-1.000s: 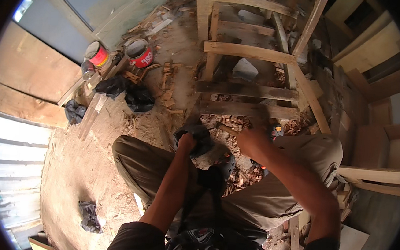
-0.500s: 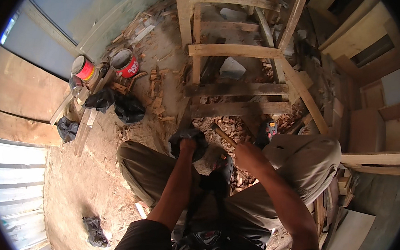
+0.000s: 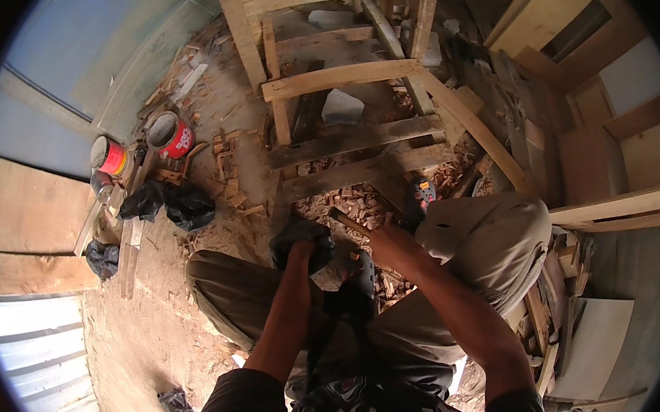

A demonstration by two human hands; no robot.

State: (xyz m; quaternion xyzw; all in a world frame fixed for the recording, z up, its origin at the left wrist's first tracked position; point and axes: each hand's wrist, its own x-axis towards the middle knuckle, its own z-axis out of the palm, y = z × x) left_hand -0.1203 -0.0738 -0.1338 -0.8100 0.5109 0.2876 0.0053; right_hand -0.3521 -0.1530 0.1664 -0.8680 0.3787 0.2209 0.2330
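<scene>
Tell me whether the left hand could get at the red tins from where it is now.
Probably not without leaning: the left hand grips a dark cloth between the knees, and the red tins lie well off across littered floor.

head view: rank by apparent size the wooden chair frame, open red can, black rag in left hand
1. wooden chair frame, by far the largest.
2. black rag in the left hand.
3. open red can, looks a bit smaller than the rag, but it lies farther away, so unsure.

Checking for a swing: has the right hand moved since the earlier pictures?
Yes. The right hand, gripping a wooden-handled tool, has drawn back from the wooden frame toward the knee.
</scene>
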